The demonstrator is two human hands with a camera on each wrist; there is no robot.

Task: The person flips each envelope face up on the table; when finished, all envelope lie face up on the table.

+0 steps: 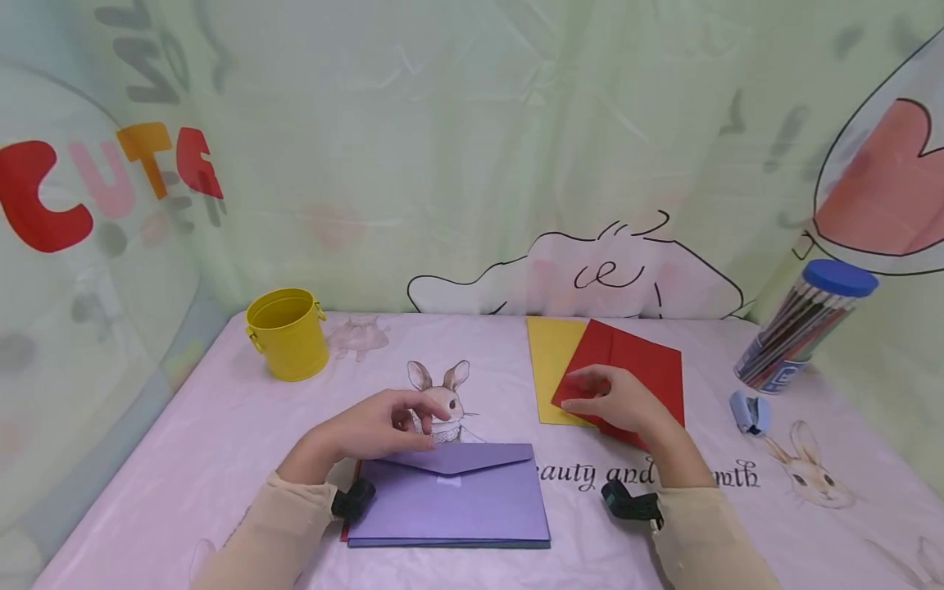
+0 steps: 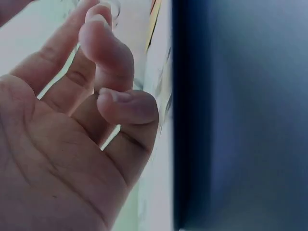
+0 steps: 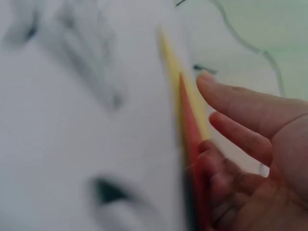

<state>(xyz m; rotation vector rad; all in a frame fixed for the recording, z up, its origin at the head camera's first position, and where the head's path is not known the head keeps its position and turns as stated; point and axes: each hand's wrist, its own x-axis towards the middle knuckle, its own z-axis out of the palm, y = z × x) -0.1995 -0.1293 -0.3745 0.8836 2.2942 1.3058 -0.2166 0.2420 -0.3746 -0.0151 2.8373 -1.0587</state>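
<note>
Yellow bucket (image 1: 288,333), contents not visible; clear tube of pencils (image 1: 800,328), blue-lidded. Purple envelope (image 1: 450,496) at near bench (image 1: 184,442) edge, left hand (image 1: 372,428) loosely curled above its flap, grip holding nothing. Right hand (image 1: 619,401) fingers spread on red envelope (image 1: 634,369) overlapping yellow envelope (image 1: 551,360). Blue sharpener (image 1: 750,412) nearby.

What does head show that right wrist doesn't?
Only head: the left hand above the purple envelope, a yellow bucket, a pencil tube, a blue sharpener, and the pink table. Only right wrist: the sheets edge-on, with the lower fingers against the red sheet's edge. Both: the right hand at the red sheet, which lies over the yellow sheet.
</note>
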